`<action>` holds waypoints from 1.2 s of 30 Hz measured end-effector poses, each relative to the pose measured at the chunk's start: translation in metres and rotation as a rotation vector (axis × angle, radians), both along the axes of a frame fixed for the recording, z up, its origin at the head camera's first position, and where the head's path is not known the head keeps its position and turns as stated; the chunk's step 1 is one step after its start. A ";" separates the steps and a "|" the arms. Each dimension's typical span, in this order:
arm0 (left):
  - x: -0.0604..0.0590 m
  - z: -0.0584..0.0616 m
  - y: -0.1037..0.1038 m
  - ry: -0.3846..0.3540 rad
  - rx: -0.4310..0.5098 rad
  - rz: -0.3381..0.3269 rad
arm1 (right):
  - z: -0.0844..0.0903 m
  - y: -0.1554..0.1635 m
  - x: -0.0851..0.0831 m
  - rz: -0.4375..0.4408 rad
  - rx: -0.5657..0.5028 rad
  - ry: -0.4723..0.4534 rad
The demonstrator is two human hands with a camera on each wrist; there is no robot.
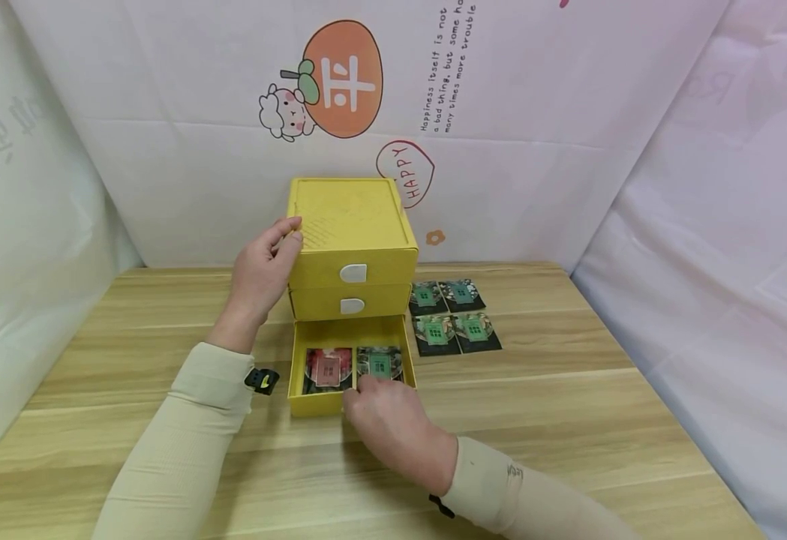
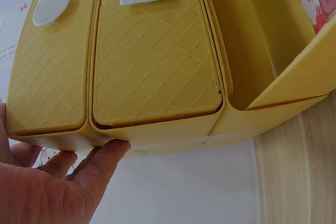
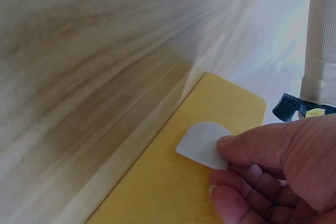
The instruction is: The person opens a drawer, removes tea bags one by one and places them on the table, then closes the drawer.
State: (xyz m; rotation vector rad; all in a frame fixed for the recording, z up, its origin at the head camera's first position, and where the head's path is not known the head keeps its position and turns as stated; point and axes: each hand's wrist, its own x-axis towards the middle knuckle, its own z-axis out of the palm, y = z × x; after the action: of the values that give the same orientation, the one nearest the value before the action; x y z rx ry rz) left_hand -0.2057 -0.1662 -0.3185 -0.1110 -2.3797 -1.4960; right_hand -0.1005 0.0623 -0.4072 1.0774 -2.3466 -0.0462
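A yellow drawer cabinet (image 1: 349, 210) stands at the back of the table with its bottom drawer (image 1: 304, 405) pulled out. Inside that drawer lie a red square packet (image 1: 328, 369) and a green-labelled packet (image 1: 379, 361), the second partly covered by my right hand (image 1: 393, 427). That hand pinches the drawer's white tab handle (image 3: 202, 142) between thumb and curled fingers. My left hand (image 1: 263, 266) rests along the cabinet's upper left side; in the left wrist view its fingertips (image 2: 113, 153) touch the side wall.
Several dark packets with green labels (image 1: 437, 330) lie on the wooden table (image 1: 555, 420) right of the cabinet. Two upper drawers are closed, each with a white tab (image 1: 352, 273). A printed white cloth (image 1: 501, 180) hangs behind and on both sides.
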 end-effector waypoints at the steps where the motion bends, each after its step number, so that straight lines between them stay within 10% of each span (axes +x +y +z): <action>1: 0.000 0.000 0.000 0.001 0.002 -0.001 | 0.000 0.000 0.001 0.003 -0.002 -0.003; 36: 0.001 0.000 0.000 0.000 0.009 -0.004 | 0.007 0.008 0.020 -0.003 0.073 -0.103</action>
State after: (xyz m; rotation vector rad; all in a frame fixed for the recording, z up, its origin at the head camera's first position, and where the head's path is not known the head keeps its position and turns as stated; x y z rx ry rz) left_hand -0.2048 -0.1658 -0.3190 -0.1135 -2.3735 -1.5089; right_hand -0.0806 0.0701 -0.4004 1.1362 -2.4547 -0.0794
